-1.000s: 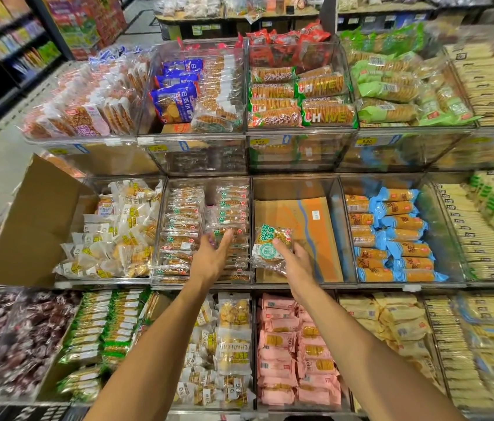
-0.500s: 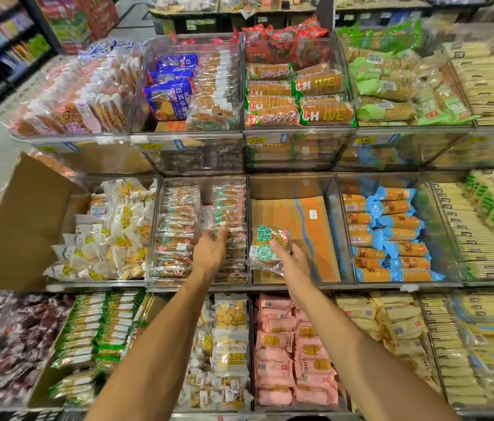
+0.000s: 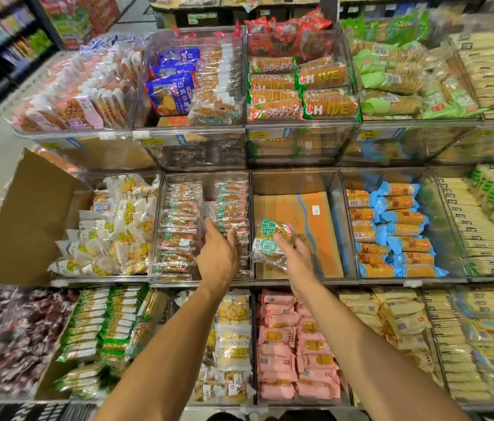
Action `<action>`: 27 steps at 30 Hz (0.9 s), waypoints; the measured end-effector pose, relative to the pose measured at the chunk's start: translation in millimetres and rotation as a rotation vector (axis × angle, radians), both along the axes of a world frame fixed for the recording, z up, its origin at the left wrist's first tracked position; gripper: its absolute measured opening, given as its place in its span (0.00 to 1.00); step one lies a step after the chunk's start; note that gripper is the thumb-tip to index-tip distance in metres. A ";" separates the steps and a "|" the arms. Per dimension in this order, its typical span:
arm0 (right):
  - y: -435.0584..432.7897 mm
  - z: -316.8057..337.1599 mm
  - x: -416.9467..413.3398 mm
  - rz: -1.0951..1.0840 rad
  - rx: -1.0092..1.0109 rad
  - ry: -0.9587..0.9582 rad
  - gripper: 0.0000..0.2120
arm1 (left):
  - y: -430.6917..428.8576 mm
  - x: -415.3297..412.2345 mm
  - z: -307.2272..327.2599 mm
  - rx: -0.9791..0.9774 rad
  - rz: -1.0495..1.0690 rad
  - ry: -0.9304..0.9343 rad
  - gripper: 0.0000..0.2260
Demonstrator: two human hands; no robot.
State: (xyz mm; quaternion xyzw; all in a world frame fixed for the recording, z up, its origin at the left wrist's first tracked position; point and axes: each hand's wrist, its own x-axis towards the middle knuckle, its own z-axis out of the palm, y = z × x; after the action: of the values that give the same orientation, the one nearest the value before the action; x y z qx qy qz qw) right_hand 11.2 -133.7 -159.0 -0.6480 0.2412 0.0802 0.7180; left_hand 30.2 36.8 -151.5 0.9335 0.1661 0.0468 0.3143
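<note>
head view: right hand (image 3: 297, 257) pinches a green-labelled cracker packet (image 3: 272, 243) by its lower edge, over the front left corner of the cardboard-lined bin (image 3: 315, 238); left hand (image 3: 218, 253), fingers loosely outstretched, touches the stacked packets (image 3: 179, 238) just left of that bin; the thin pinch could slip and drop the packet; a careless nudge could topple the stack

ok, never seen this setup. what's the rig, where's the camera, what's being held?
No machine: these are a person's two bare arms, filmed by one wide-angle camera on their head, looking down at shop shelves. The clear bins hold wrapped snacks. The right hand pinches a green-labelled packet over a bin with cardboard in it. The left hand reaches into the next bin, fingers on the clear packets there.
</note>
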 end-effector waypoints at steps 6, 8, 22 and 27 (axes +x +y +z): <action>-0.5 4.2 -1.1 -0.003 0.053 -0.001 0.45 | 3.0 -2.5 4.8 0.008 -0.058 0.001 0.32; -0.8 2.8 -0.6 -0.006 0.033 0.012 0.45 | 11.3 -5.7 14.9 0.036 -0.090 -0.027 0.31; -2.8 -2.5 0.3 0.051 -0.032 -0.003 0.43 | 129.0 -27.6 -25.5 0.477 -0.120 -0.002 0.37; 1.0 -1.6 4.1 0.044 -0.008 -0.033 0.42 | 132.1 -27.8 -24.5 0.455 -0.131 0.006 0.37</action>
State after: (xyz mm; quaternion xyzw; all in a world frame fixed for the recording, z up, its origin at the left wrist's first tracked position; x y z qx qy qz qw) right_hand 15.3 -132.7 -160.6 -0.6574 0.2153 0.0840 0.7172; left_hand 2.4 168.9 -175.9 0.9892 0.0913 0.0598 0.0976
